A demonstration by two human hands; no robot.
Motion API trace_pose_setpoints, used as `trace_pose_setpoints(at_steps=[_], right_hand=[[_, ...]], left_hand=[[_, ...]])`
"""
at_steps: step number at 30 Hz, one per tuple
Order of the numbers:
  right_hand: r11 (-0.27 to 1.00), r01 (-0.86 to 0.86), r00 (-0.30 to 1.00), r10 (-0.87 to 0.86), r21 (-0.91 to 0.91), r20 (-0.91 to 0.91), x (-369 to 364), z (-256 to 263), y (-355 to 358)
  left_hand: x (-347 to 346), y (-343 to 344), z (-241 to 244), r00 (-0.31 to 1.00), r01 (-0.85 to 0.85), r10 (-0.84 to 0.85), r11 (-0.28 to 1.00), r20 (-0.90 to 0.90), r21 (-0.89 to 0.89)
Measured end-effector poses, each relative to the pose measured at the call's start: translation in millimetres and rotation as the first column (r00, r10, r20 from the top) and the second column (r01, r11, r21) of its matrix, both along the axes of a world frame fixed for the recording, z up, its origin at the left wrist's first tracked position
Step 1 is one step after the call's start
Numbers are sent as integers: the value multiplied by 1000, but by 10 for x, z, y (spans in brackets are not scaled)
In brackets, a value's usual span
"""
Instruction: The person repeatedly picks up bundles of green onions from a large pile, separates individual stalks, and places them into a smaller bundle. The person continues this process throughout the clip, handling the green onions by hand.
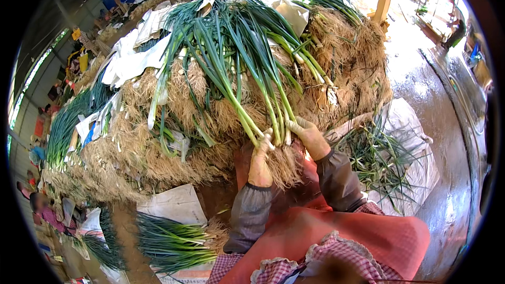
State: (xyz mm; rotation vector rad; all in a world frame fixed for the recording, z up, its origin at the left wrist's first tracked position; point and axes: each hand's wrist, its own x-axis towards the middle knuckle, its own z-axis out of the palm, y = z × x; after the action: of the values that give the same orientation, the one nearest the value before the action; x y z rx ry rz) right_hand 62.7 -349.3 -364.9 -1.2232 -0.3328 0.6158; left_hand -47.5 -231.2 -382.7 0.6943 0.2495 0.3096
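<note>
Several green onions [278, 114] with long green leaves hang their tan roots [285, 165] between my two gloved hands, above a red apron [335, 228]. My left hand [261, 161] grips the white stem ends on one side of the bunch. On the other side my right hand [311, 138] has its thumb and fingers on the stems. The leaves reach up over a large pile of green onions, whose root mass [181, 165] faces me. A few trimmed-looking stems [315, 71] lie on the pile, beyond my right hand.
A sorted bundle of green onions [177, 240] lies on sacking at the lower left. Loose green leaves [378, 157] rest on a white woven sack [418, 157] at the right. A wooden post [383, 0] stands behind the pile. Other people are at the far side, left and right.
</note>
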Motion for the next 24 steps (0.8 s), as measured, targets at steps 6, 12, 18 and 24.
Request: trace_pose_setpoints(at_steps=[6, 12, 18, 24], right_hand=[[978, -15, 965, 69, -210, 253, -12, -14, -108], [977, -13, 977, 59, -215, 207, -235, 225, -159], [970, 98, 792, 60, -223, 608, -238, -321, -10], [985, -172, 984, 173, -10, 40, -360, -498, -144]], left_hand=[[-26, 65, 95, 993, 84, -75, 991, -90, 104], [-157, -80, 67, 982, 182, -181, 983, -49, 34], [-130, -193, -325, 988, 142, -133, 982, -74, 124], [-334, -50, -460, 970, 211, -192, 970, -152, 123]])
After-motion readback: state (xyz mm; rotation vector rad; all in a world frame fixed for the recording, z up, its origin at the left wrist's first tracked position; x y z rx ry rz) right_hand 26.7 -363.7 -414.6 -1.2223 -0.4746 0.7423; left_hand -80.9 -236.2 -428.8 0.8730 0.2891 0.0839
